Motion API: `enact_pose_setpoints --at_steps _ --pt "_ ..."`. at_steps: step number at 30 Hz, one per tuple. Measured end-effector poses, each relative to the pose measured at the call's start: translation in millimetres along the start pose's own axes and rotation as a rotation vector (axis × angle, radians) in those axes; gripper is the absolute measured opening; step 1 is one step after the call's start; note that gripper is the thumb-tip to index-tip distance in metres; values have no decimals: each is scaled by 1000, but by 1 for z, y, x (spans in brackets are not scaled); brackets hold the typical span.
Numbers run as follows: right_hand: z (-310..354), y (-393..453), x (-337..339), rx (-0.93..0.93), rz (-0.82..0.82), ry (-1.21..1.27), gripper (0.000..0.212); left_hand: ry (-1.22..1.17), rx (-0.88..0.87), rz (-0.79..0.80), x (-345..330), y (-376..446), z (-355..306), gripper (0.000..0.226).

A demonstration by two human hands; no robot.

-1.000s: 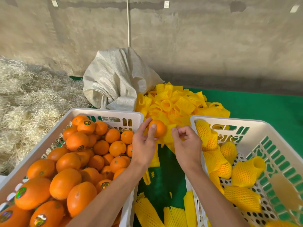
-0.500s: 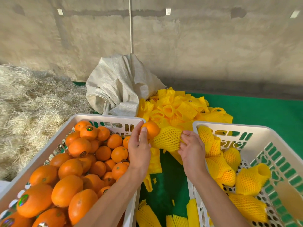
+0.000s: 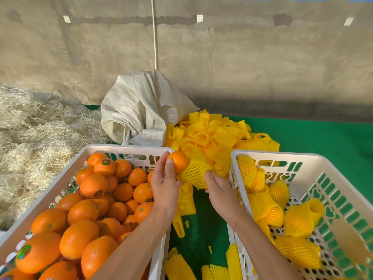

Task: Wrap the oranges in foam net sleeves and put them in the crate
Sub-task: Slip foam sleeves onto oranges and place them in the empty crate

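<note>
the orange (image 3: 178, 161) sits half inside a yellow net sleeve (image 3: 194, 174), held up between the two crates. the left hand (image 3: 164, 190) grips the orange's bare end; the right hand (image 3: 219, 191) holds the sleeve's far end. left of the hands a crate (image 3: 125, 148) holds bare oranges (image 3: 94, 184); the right crate (image 3: 272, 156) holds wrapped ones (image 3: 298, 219).
</note>
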State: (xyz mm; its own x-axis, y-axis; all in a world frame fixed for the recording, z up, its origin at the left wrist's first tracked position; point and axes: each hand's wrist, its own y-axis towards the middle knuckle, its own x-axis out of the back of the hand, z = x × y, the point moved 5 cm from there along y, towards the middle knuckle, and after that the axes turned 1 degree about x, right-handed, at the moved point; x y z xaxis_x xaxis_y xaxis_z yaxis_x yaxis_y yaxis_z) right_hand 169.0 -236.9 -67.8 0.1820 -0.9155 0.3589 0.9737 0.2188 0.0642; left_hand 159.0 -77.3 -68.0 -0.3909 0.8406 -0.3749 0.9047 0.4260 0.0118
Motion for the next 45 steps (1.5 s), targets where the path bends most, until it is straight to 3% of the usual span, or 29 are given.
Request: enact_pose_setpoints --at_steps 2,5,7,11,17,22,28,34,37,39,42,45 --pt "5 1 7 104 -24 -70 22 36 -5 4 -1 -1 0 38" --pt "-9 0 9 70 50 -155 30 95 -40 44 -5 -4 -2 44" --pt "-17 0 7 -10 89 -57 26 110 -38 61 -7 -5 -3 48" --pt "-15 -1 9 -67 18 104 40 67 22 90 -7 -4 1 39" --pt "-19 -1 13 -89 1 22 16 -65 122 164 -12 -6 1 36" --pt "-12 -3 9 -91 61 176 24 -144 131 105 -8 -4 0 35" --pt "-21 0 11 -171 69 213 38 245 7 170 -15 -9 7 40" --pt "-20 -2 13 -200 69 141 36 452 -156 332 -22 -13 3 26" --pt "-19 -2 16 -212 24 103 41 329 27 427 -30 -18 8 40" --pt "-17 1 21 -165 -61 58 30 261 190 432 -31 -16 13 47" --pt "-14 2 20 -106 -118 -10 29 140 214 523 -31 -17 13 43" --pt "-14 3 15 -82 -50 -85 25 61 235 491 -28 -17 10 36"
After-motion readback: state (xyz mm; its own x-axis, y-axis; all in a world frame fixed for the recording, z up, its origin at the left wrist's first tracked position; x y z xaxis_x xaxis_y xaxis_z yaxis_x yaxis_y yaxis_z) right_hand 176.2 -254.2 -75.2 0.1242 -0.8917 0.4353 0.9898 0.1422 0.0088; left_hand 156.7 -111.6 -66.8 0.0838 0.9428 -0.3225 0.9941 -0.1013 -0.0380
